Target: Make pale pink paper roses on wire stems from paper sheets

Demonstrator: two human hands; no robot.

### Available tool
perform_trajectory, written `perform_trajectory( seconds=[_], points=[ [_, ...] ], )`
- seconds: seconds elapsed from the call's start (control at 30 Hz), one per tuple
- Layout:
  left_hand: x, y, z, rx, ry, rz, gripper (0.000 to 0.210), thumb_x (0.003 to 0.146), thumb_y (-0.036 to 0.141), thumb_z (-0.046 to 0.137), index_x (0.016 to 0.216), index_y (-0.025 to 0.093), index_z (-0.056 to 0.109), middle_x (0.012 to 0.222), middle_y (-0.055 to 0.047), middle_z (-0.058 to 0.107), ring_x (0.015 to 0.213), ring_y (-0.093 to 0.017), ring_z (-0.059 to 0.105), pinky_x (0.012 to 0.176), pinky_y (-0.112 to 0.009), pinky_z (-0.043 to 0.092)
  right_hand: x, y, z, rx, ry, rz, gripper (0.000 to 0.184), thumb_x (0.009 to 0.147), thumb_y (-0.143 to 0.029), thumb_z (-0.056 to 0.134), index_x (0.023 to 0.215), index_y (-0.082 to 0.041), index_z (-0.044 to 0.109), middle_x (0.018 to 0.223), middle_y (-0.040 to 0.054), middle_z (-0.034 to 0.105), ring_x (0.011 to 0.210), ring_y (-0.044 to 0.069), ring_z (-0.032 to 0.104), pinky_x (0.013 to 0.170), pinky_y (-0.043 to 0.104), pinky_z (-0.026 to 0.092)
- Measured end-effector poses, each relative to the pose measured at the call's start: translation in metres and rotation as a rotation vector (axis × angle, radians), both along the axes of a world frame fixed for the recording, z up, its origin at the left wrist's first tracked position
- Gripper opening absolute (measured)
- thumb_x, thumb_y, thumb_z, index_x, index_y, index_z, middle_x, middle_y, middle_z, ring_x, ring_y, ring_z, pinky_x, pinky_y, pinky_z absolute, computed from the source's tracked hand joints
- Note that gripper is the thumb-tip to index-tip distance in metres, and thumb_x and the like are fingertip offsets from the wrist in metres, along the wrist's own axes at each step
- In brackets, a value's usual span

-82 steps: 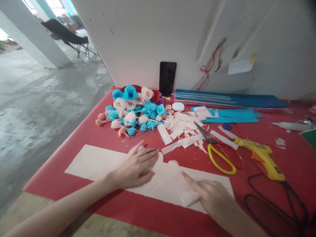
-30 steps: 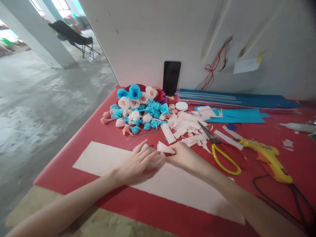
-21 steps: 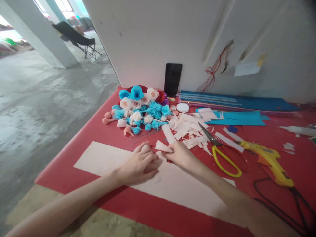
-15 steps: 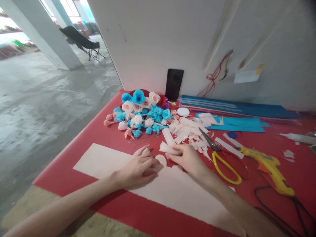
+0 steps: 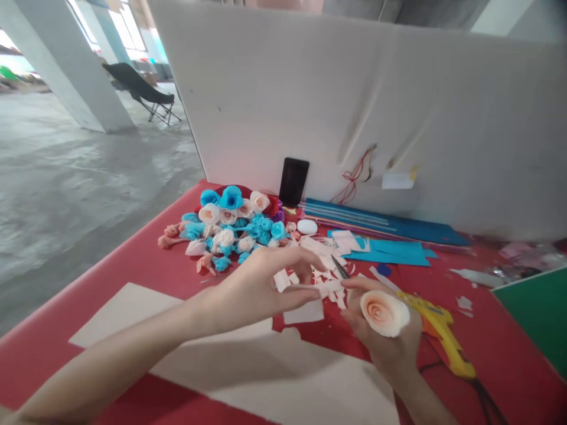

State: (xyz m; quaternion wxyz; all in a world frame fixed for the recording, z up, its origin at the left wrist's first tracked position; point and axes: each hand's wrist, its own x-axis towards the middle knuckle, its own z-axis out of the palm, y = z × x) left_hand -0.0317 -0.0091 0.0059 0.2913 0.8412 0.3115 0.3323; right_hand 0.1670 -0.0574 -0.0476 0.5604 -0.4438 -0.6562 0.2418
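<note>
My right hand (image 5: 381,342) is closed round a cream paper rose (image 5: 384,313), its spiral face turned up toward me. My left hand (image 5: 266,283) is just left of it, fingers arched and thumb stretched out with a gap between them. A pale strip (image 5: 330,287) shows between the left thumb tip and the right fingertips; whether the thumb touches it I cannot tell. Below both hands lies a large sheet of cream paper (image 5: 274,378). The scissors (image 5: 340,268) show only part of their blades beyond my right hand.
Blue and cream paper flowers (image 5: 231,198) are heaped at the back left beside a dark phone (image 5: 294,180). Paper scraps (image 5: 316,245), blue strips (image 5: 390,252) and a yellow glue gun (image 5: 443,330) lie on the red table (image 5: 177,265). A white panel (image 5: 266,88) stands behind.
My right hand has moved right and turned, bringing the rose's face into view. The left hand has lifted off the sheet and its fingers have spread. The view has tilted up and shifted right.
</note>
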Motion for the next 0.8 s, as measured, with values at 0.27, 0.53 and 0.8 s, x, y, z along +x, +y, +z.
perform_trajectory(
  seconds=[0.27,0.53,0.8],
  points=[
    [0.039,0.004,0.014,-0.371,-0.439,-0.225,0.041,0.075,0.028,0.071,0.113,0.021,0.057,0.100,-0.004,0.068,0.093,-0.017,0.064,0.078,-0.027,0.053,0.012,-0.006,0.010,0.009,0.018,-0.156,0.013,0.080,-0.022,0.063,0.068,-0.017,0.066,0.061,-0.0003,0.059,0.052,0.013,0.057,0.049,0.016,0.048],
    [0.051,-0.005,-0.001,-0.430,-0.450,-0.286,0.026,0.092,0.021,0.046,0.096,0.023,0.072,0.105,-0.002,0.071,0.106,-0.017,0.060,0.097,-0.028,0.041,0.003,-0.012,0.012,-0.016,0.139,-0.331,0.007,0.079,-0.025,0.070,0.083,-0.020,0.068,0.077,0.0011,0.066,0.066,0.016,0.064,0.055,0.015,0.052],
    [0.047,0.005,0.002,-0.536,-0.546,0.126,0.028,0.084,0.030,0.056,0.065,0.016,0.073,0.062,0.000,0.069,0.067,-0.015,0.062,0.062,-0.022,0.046,-0.026,-0.021,0.008,-0.023,0.072,-0.451,0.025,0.093,-0.047,0.052,0.102,-0.028,0.064,0.104,-0.0010,0.064,0.097,0.016,0.060,0.088,0.016,0.045]
  ],
)
